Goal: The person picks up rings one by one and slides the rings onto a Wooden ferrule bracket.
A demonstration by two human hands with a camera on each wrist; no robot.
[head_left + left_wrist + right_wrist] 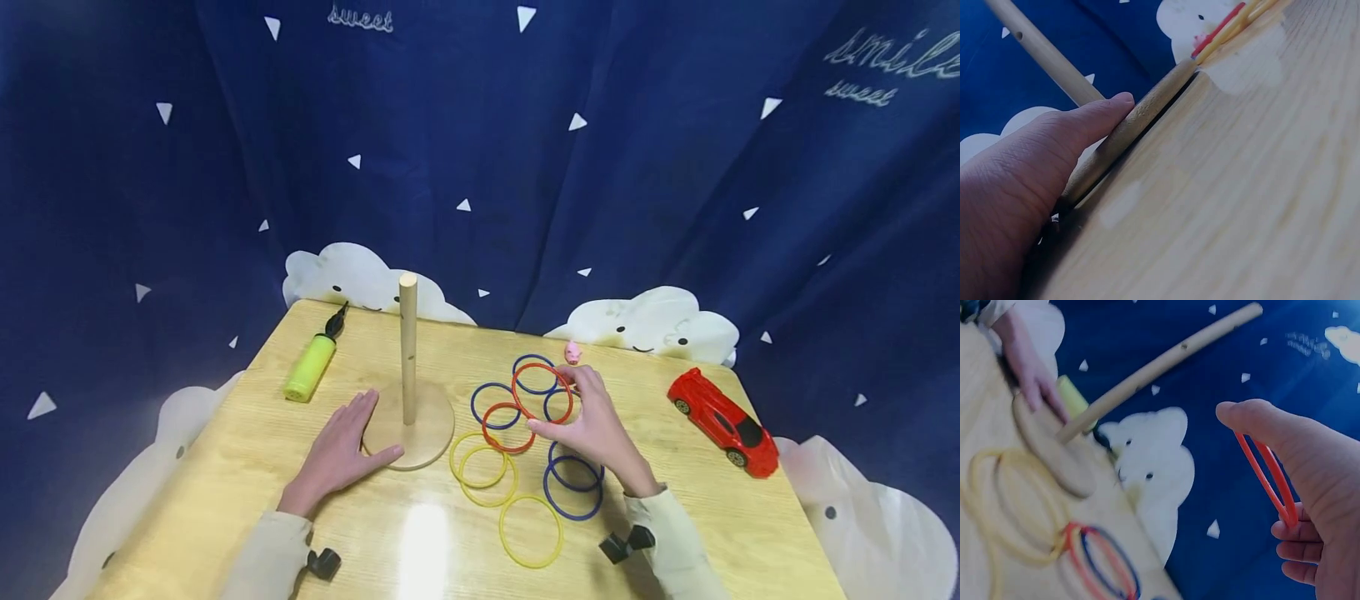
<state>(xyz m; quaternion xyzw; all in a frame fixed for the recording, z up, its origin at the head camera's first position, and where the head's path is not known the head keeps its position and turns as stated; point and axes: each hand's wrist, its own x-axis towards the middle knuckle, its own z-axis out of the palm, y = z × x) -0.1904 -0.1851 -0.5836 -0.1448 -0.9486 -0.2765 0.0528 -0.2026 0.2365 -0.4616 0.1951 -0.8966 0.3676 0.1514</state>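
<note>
A round wooden base (431, 429) with an upright wooden peg (408, 350) stands left of the table's middle. My left hand (337, 450) rests at the base's near left edge, fingers straight and thumb lying on the rim. My right hand (602, 425) holds a red ring (1280, 481) between thumb and fingers, above the table and the other rings. Under it lie a second red ring (508, 452) and several blue rings (573, 517), some overlapping. Nearer me are yellow rings (561, 533), two of them crossing each other. The peg carries no ring.
A yellow-green hand pump (310, 369) with a black nozzle lies at the back left. On the right is a red toy car (723, 425). A small pink figure (572, 352) sits by the back edge, where a dark blue curtain (495, 167) hangs.
</note>
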